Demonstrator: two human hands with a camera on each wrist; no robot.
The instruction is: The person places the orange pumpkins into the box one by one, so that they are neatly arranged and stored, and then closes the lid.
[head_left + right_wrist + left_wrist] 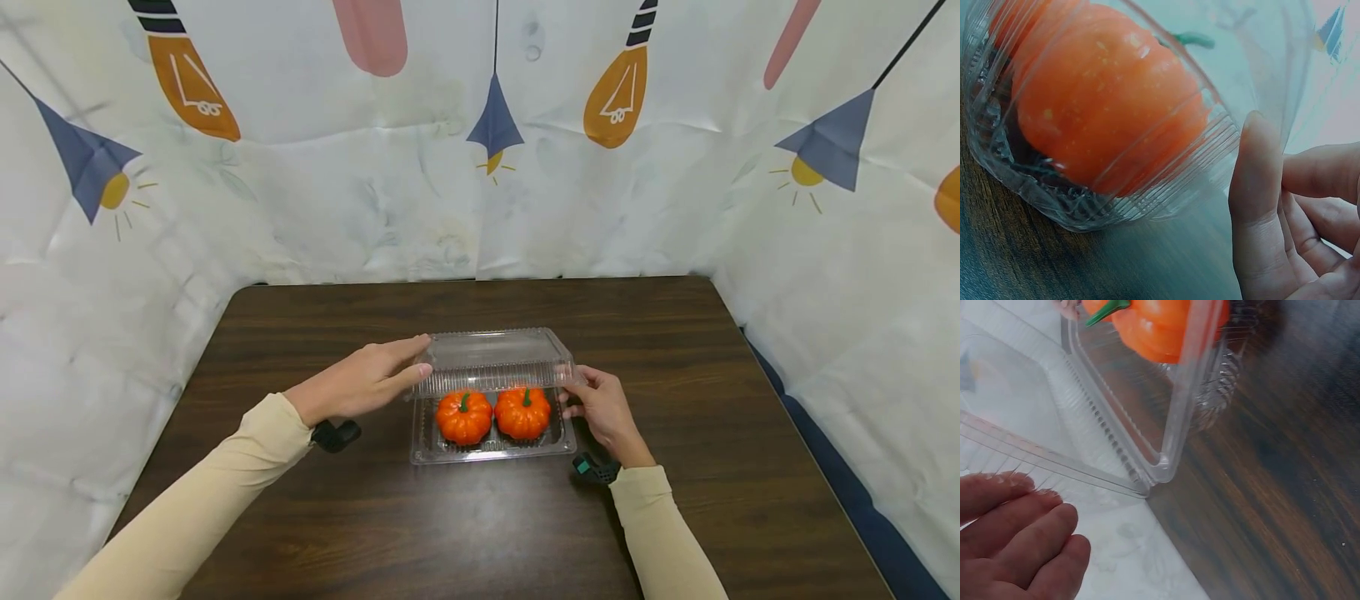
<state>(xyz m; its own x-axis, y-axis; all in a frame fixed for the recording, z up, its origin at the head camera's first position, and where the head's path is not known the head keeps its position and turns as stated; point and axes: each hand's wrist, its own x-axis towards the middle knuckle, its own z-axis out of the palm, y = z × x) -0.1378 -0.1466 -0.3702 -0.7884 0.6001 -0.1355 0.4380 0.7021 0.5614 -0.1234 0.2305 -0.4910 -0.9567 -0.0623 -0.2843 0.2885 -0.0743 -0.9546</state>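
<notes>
A clear plastic clamshell container (pixel 491 456) sits on the table with its hinged lid (pixel 491 348) raised at the far side. Two small orange pumpkins with green stems lie side by side in its base, a left pumpkin (pixel 463 419) and a right pumpkin (pixel 522 415). My left hand (pixel 369 379) touches the lid's left side with fingers extended; in the left wrist view, the fingertips (pixel 1047 500) lie against the ridged lid wall. At the right side, my right hand (pixel 606 410) pinches the lid's edge between thumb (pixel 1257 169) and forefinger.
The dark wood-grain table (pixel 360 525) extends around the container on all sides. White cloth (pixel 360 200) printed with lamps and bulbs hangs behind the table and along both sides. Dark blue material (pixel 847 483) shows beyond the right edge.
</notes>
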